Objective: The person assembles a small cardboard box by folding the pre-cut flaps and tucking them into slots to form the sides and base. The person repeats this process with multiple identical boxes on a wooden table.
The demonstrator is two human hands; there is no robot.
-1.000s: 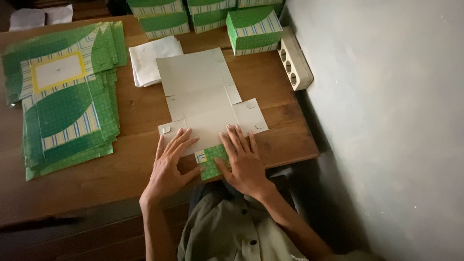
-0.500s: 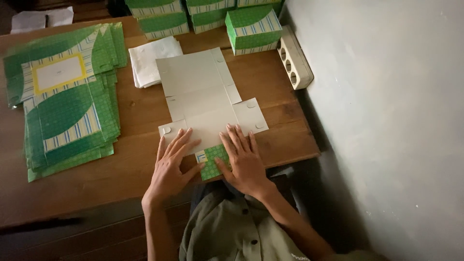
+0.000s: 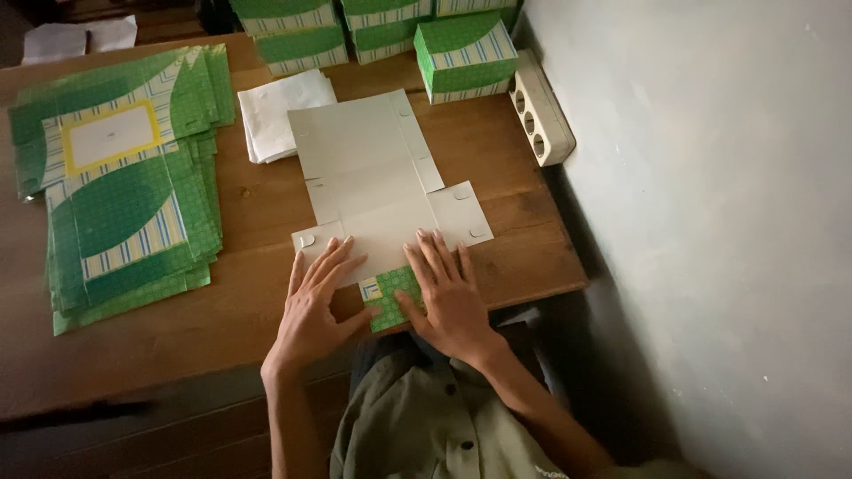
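A flat, unfolded cardboard box blank (image 3: 373,182) lies plain grey side up on the wooden table (image 3: 248,302). Its near flap (image 3: 390,297) is folded over toward me and shows the green patterned side. My left hand (image 3: 315,306) lies flat on the blank's near left part, fingers spread, thumb touching the green flap. My right hand (image 3: 448,297) presses flat on the blank's near right part, its thumb on the green flap too. Neither hand grips anything.
A stack of flat green-and-white box blanks (image 3: 120,191) lies at the left. Folded white paper (image 3: 275,111) sits behind the blank. Several assembled green boxes (image 3: 461,53) stand along the far edge. A white power strip (image 3: 541,120) rests against the grey wall at right.
Both hands stay pressed on the near end of the blank; the fingers have barely shifted.
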